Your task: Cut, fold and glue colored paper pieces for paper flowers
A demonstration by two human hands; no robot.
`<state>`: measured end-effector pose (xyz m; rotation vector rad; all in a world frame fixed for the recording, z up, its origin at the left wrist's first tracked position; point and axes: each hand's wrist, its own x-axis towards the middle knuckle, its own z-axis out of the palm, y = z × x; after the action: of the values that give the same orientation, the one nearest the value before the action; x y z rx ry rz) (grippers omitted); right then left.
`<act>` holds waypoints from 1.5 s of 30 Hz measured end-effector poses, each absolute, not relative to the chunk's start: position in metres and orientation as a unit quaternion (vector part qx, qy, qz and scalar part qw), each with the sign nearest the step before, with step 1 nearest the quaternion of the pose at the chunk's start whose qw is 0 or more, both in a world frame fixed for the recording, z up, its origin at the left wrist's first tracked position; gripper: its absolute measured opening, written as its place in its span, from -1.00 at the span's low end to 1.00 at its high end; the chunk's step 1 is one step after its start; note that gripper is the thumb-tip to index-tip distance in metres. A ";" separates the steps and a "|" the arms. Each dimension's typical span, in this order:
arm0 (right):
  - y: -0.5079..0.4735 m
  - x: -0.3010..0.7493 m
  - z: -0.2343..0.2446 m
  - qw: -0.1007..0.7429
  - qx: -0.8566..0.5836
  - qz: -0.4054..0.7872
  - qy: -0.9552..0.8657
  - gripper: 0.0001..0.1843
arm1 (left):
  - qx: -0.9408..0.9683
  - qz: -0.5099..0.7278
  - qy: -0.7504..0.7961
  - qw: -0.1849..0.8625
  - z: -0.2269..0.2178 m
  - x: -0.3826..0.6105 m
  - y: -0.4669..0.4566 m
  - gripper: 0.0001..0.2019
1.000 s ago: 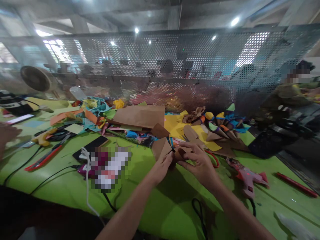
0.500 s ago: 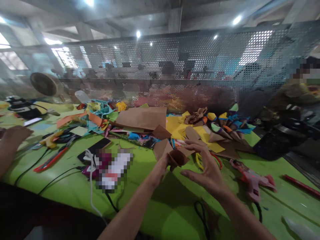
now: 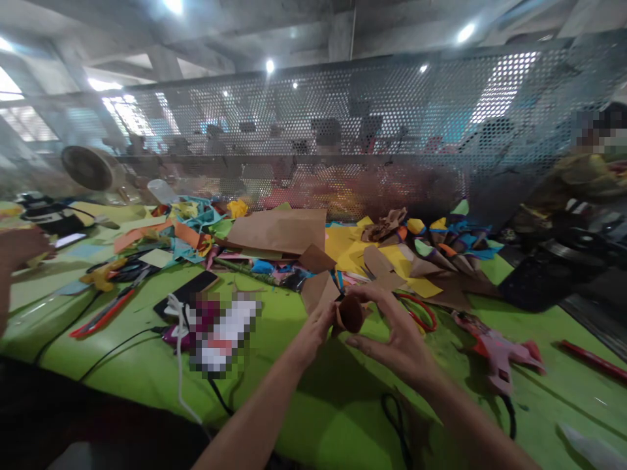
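Note:
Both of my hands meet above the green table [image 3: 313,405] around a small piece of brown paper [image 3: 350,313] rolled into a cone. My left hand [image 3: 313,329] pinches its left edge. My right hand [image 3: 392,326] curls round it from the right, thumb above and fingers below. A loose brown paper sheet [image 3: 317,290] lies just behind my left hand. Red-handled scissors [image 3: 416,310] sit just beyond my right hand.
A pink glue gun [image 3: 497,352] lies at right, its cord trailing forward. Heaps of coloured paper and finished cones [image 3: 435,251] fill the back of the table before a perforated metal screen [image 3: 343,130]. A phone [image 3: 186,290], cables and red pliers [image 3: 102,313] lie left. Another person's hand [image 3: 19,245] shows far left.
My right hand, open and apart from the brown paper half a second ago, has closed round it again, and the paper now looks rolled into a cone. The view tilted slightly.

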<state>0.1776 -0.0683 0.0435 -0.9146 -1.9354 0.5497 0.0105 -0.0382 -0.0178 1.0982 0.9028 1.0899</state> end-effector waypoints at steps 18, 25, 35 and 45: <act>-0.054 0.177 0.027 0.482 -0.415 0.212 -0.742 -0.90 | 0.648 0.443 0.463 0.411 -0.012 0.007 -0.040 -0.62; -0.055 0.184 0.037 0.515 -0.428 0.254 -0.698 -0.73 | 0.537 0.508 0.407 0.536 -0.011 0.011 -0.040 -0.52; -0.051 0.174 0.025 0.531 -0.449 0.348 -0.629 -0.73 | 0.599 0.489 0.378 0.510 -0.006 0.011 -0.043 -0.63; -0.052 0.173 0.024 0.508 -0.462 0.329 -0.649 -0.83 | 0.553 0.512 0.420 0.506 -0.004 0.011 -0.042 -0.71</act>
<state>0.1726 -0.0523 0.0236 -1.1125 -1.5642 0.7934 0.0113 -0.0420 -0.0042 1.3337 1.0138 1.2350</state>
